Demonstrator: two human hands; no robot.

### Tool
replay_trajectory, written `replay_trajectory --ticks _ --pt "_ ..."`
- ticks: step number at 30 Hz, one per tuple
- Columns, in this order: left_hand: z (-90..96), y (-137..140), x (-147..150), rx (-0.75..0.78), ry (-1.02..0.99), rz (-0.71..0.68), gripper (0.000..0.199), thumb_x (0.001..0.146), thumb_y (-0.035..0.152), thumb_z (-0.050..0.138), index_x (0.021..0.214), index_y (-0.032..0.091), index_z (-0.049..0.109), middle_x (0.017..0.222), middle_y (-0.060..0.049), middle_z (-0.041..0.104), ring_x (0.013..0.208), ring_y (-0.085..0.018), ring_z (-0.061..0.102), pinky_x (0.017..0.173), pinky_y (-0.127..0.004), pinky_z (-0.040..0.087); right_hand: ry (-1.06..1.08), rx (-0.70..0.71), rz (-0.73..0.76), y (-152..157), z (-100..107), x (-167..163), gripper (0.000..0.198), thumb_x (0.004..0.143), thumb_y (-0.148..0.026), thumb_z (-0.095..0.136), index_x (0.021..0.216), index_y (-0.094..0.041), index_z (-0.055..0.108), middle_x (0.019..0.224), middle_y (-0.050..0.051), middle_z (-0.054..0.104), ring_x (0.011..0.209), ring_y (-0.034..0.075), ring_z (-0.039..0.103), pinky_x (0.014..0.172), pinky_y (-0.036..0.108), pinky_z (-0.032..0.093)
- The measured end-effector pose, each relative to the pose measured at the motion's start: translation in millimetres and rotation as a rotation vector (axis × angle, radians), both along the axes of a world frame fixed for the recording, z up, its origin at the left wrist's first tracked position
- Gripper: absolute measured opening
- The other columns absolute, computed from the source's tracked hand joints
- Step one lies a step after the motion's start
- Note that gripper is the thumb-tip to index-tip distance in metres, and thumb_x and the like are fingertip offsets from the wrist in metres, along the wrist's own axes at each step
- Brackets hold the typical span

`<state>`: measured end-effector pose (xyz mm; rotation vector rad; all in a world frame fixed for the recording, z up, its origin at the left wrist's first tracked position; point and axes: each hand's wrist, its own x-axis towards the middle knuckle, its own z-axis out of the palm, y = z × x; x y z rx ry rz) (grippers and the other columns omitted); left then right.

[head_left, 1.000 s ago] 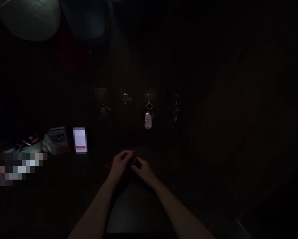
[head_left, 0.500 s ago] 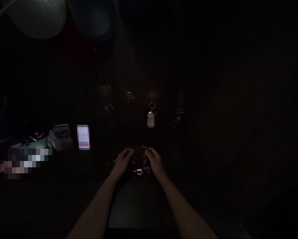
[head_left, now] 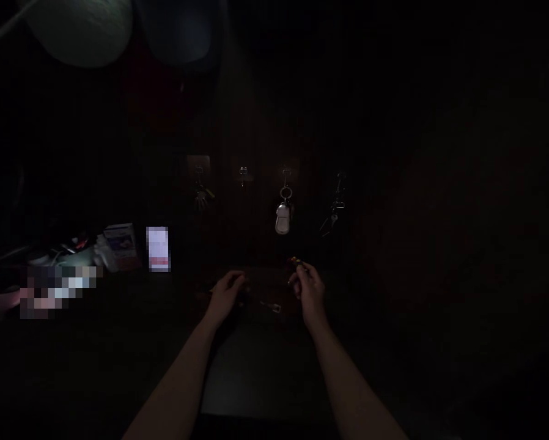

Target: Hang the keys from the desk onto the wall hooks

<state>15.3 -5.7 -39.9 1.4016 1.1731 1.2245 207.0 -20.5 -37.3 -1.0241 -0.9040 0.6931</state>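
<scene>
In dim light my right hand (head_left: 310,290) pinches a small dark object with yellow and red spots (head_left: 296,261); its kind is not clear. My left hand (head_left: 227,290) is to its left, low over the dark surface. Its fingers curl toward the thumb, and darkness hides anything between them. A dark item (head_left: 206,287) with a faint yellowish bit shows beside the left wrist. Between my hands lies a small shiny piece like a metal clasp (head_left: 274,308) with a thin strip attached.
Ahead hang a bunch of keys (head_left: 201,198), a bare hook (head_left: 243,171), a pale fob on a ring (head_left: 282,219) and a thin key set (head_left: 335,217). Leftward stand a lit, blurred screen (head_left: 158,248), a small box (head_left: 121,244) and clutter. Large rounded shapes (head_left: 82,30) hang above.
My right hand has moved right and slightly up with the spotted object, away from the left hand. The shiny piece has shifted right and looks dimmer. The view has shifted slightly.
</scene>
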Motion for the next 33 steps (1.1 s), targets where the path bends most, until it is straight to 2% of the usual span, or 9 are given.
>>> replay_trajectory --ticks 4,8,11,15,19,23,25,29,33 --pt "-0.9 7 -16 0.053 0.046 0.265 0.028 0.080 0.034 0.046 0.103 0.021 0.055 0.099 -0.006 0.065 0.082 -0.018 0.065 0.049 -0.021 0.048 -0.108 -0.015 -0.149 11 -13 10 0.042 0.069 -0.053 0.058 0.091 -0.017 0.059 0.055 -0.004 0.056 0.043 0.008 0.044 0.041 0.020 0.030" --pt "-4.2 12 -32 0.100 0.313 0.423 0.029 0.082 0.021 0.040 0.108 0.022 0.054 0.101 -0.005 0.066 0.092 -0.017 0.063 0.073 -0.028 0.049 -0.200 -0.054 -0.210 20 -24 17 0.040 0.071 -0.050 0.055 0.091 -0.016 0.061 0.058 -0.001 0.060 0.053 0.013 0.054 0.050 0.023 0.039" --pt "-5.9 10 -34 0.084 0.580 0.415 0.031 0.084 0.024 0.041 0.111 0.022 0.055 0.112 -0.008 0.062 0.102 -0.020 0.059 0.082 -0.031 0.045 -0.283 -0.092 -0.196 23 -30 18 0.035 0.071 -0.045 0.054 0.089 -0.016 0.062 0.065 0.002 0.064 0.061 0.016 0.059 0.057 0.026 0.043" --pt "-4.4 3 -28 0.079 0.903 0.303 0.032 0.083 0.037 0.044 0.110 0.024 0.059 0.121 -0.009 0.053 0.102 -0.024 0.058 0.077 -0.033 0.045 -0.440 -0.135 -0.129 23 -37 16 0.026 0.071 -0.035 0.053 0.088 -0.019 0.063 0.082 0.004 0.068 0.077 0.019 0.062 0.069 0.030 0.047" --pt "-3.0 -1 -27 0.083 1.024 0.236 0.030 0.082 0.040 0.046 0.105 0.030 0.062 0.116 -0.007 0.051 0.097 -0.024 0.058 0.071 -0.031 0.045 -0.667 -0.208 -0.116 19 -38 12 0.019 0.070 -0.029 0.056 0.086 -0.023 0.066 0.086 0.003 0.066 0.080 0.019 0.061 0.074 0.030 0.046" --pt "-5.5 0 -28 0.091 0.969 0.258 0.026 0.083 0.036 0.045 0.099 0.028 0.064 0.113 -0.006 0.051 0.094 -0.022 0.058 0.067 -0.030 0.045 -0.793 -0.265 -0.117 14 -34 9 0.016 0.072 -0.027 0.056 0.082 -0.024 0.068 0.084 0.005 0.065 0.078 0.019 0.060 0.071 0.029 0.045" --pt "-6.4 1 -29 0.153 0.882 0.310 0.025 0.083 0.036 0.045 0.095 0.026 0.064 0.113 -0.006 0.051 0.098 -0.022 0.055 0.070 -0.030 0.046 -0.806 -0.259 -0.121 13 -34 9 0.016 0.072 -0.026 0.055 0.082 -0.024 0.067 0.085 0.005 0.064 0.080 0.020 0.060 0.072 0.030 0.044" --pt "-2.4 4 -28 0.352 0.595 0.453 0.024 0.080 0.038 0.049 0.089 0.022 0.065 0.109 -0.007 0.055 0.106 -0.023 0.050 0.086 -0.034 0.043 -0.833 -0.214 -0.153 14 -34 9 0.016 0.073 -0.024 0.053 0.079 -0.024 0.067 0.084 0.005 0.064 0.083 0.020 0.058 0.074 0.030 0.042" --pt "7.8 4 -24 0.250 0.210 0.428 0.028 0.074 0.042 0.055 0.090 0.020 0.064 0.093 -0.004 0.064 0.094 -0.022 0.058 0.083 -0.033 0.045 -0.849 -0.275 -0.210 13 -34 10 0.017 0.075 -0.025 0.051 0.080 -0.023 0.067 0.084 0.005 0.063 0.083 0.021 0.057 0.073 0.031 0.040"
